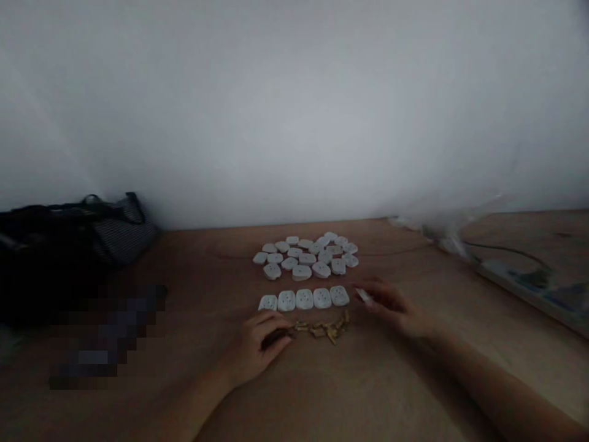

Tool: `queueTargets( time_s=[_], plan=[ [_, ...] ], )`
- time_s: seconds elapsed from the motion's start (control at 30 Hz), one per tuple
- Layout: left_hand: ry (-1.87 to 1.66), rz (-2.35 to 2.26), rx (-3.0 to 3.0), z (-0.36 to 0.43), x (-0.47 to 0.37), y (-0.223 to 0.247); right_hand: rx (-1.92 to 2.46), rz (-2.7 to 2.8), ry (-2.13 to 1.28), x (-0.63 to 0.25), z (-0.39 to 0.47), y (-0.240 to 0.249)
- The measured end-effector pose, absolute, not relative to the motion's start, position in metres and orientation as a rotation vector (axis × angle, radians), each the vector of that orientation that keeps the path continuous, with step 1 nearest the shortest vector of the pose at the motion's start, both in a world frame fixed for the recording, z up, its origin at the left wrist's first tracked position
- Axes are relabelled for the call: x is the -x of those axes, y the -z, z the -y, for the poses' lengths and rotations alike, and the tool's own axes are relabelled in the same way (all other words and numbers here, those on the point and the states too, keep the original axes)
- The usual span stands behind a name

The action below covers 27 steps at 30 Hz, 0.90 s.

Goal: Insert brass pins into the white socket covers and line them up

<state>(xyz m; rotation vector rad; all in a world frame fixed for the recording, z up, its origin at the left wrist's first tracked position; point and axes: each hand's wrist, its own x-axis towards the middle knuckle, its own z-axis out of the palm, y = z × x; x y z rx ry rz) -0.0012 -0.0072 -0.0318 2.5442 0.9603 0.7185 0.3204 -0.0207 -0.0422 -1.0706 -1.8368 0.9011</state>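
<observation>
My right hand (391, 307) pinches a small white plastic piece (364, 296) between thumb and fingers, just right of a row. That row holds several white socket-like pieces (304, 299) with small holes, lying side by side. My left hand (265, 341) rests in front of the row's left end, its fingers curved and the thumb apart from them. Its fingertips are beside a loose pile of small brass-coloured metal pieces (330, 331). Dimness hides whether anything small lies within the left hand's curl.
Behind the row lies a cluster of similar white pieces (307, 259) on the wooden table (207, 282). A dark bag (124, 230) stands at the left, near a blurred-out object (110, 337). At the right are a power strip (529, 288), a cable and clear plastic wrap (453, 236).
</observation>
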Motion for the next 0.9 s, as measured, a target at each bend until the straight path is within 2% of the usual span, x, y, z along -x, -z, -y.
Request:
queueTargets(
  time_s=[0.17,0.33,0.47,0.7,0.9],
  plan=[
    [-0.747,-1.005,-2.652,0.006,0.002,0.031,1.086,1.721,-0.964,-0.321,0.012,0.053],
    [-0.651,-1.111,-2.787,0.005,0.004,0.033,1.256,1.782,-0.726,-0.323,-0.001,0.064],
    [-0.440,-1.131,-2.854,0.005,0.004,0.039,1.452,1.886,-0.565,-0.327,-0.010,0.064],
    [-0.216,-1.187,-2.774,0.004,-0.004,0.040,1.480,1.931,-0.548,-0.328,-0.012,0.065],
    [-0.236,-1.216,-2.763,0.004,-0.007,0.041,1.471,1.953,-0.534,-0.327,-0.011,0.066]
  ],
)
